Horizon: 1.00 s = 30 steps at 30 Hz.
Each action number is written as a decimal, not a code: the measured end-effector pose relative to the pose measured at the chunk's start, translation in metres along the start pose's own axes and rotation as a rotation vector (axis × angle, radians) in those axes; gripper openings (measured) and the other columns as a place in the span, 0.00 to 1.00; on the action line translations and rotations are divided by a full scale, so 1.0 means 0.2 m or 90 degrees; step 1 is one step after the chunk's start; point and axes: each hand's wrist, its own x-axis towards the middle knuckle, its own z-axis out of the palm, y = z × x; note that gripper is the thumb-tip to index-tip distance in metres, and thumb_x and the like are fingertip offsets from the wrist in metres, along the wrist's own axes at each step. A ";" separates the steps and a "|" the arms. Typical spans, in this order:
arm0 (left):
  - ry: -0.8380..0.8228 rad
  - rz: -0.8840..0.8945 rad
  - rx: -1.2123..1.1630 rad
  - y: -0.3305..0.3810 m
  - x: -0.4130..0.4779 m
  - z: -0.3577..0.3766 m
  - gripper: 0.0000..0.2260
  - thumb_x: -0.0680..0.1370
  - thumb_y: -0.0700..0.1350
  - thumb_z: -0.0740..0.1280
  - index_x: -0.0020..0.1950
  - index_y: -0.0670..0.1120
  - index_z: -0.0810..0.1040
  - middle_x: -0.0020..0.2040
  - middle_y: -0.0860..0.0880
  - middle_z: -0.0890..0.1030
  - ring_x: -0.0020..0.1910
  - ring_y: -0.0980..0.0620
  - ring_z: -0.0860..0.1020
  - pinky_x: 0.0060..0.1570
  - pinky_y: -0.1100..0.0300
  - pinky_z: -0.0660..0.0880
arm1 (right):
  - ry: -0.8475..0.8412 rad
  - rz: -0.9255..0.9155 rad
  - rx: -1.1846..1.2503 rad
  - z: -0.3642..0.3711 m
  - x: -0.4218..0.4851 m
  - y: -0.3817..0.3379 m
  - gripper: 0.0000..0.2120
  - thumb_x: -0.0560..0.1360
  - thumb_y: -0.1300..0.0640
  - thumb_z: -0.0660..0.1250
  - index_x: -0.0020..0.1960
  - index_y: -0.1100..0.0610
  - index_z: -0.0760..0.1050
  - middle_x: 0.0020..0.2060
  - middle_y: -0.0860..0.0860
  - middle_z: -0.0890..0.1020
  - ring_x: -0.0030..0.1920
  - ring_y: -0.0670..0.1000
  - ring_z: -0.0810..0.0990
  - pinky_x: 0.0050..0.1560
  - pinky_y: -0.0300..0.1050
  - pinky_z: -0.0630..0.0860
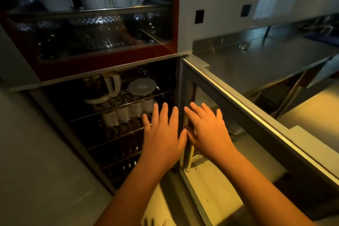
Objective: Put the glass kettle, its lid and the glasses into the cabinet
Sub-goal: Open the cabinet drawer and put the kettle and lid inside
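Stowing appears complete: the glass kettle (100, 88) stands at the left end of the cabinet's top wire shelf (88, 115), its lid (142, 86) just beside it, the glasses (126, 113) on the shelf below; the left hand (162, 134) and right hand (207, 130), each grip apart and empty, hover by the open door (229, 101), not yet closed.

Two bare hands and forearms, seen from above.
The left hand (161, 137) and the right hand (207, 130) are uncovered, with slim fingers and short, plain nails. The left forearm (132, 192) and the right forearm (266, 185) show bare skin along their whole visible length, down to the lower edge of the view.
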 end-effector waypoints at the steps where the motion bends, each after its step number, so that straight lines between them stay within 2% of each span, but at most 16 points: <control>1: -0.011 0.010 -0.007 0.03 -0.02 0.00 0.28 0.81 0.56 0.48 0.77 0.50 0.42 0.77 0.47 0.42 0.75 0.45 0.38 0.71 0.45 0.38 | -0.003 0.008 -0.004 -0.01 -0.03 0.01 0.29 0.79 0.46 0.56 0.76 0.48 0.48 0.76 0.48 0.52 0.75 0.53 0.47 0.72 0.58 0.46; 6: -0.044 0.050 -0.029 0.14 -0.09 0.01 0.27 0.81 0.54 0.49 0.76 0.50 0.41 0.77 0.47 0.41 0.75 0.46 0.37 0.71 0.45 0.38 | -0.003 0.030 -0.030 -0.08 -0.19 0.08 0.29 0.79 0.46 0.56 0.76 0.48 0.48 0.76 0.49 0.53 0.75 0.53 0.47 0.72 0.59 0.44; 16: -0.043 0.142 -0.026 0.37 -0.10 -0.10 0.26 0.81 0.53 0.49 0.76 0.50 0.42 0.77 0.48 0.41 0.75 0.46 0.37 0.71 0.45 0.38 | 0.026 0.086 -0.051 -0.27 -0.37 0.29 0.27 0.78 0.47 0.57 0.75 0.47 0.53 0.75 0.48 0.56 0.75 0.52 0.50 0.72 0.59 0.46; 24: -0.052 0.217 0.013 0.62 -0.02 -0.11 0.26 0.81 0.54 0.48 0.76 0.51 0.41 0.77 0.48 0.41 0.75 0.46 0.37 0.71 0.45 0.39 | -0.010 0.138 -0.070 -0.32 -0.44 0.52 0.27 0.79 0.47 0.56 0.75 0.47 0.51 0.75 0.48 0.54 0.75 0.54 0.49 0.72 0.59 0.47; 30: -0.069 0.217 0.036 0.70 -0.01 -0.08 0.26 0.81 0.55 0.48 0.76 0.51 0.42 0.77 0.48 0.41 0.75 0.45 0.38 0.71 0.44 0.40 | -0.058 0.169 -0.048 -0.31 -0.46 0.62 0.28 0.78 0.45 0.57 0.75 0.46 0.50 0.75 0.49 0.54 0.75 0.56 0.50 0.71 0.61 0.49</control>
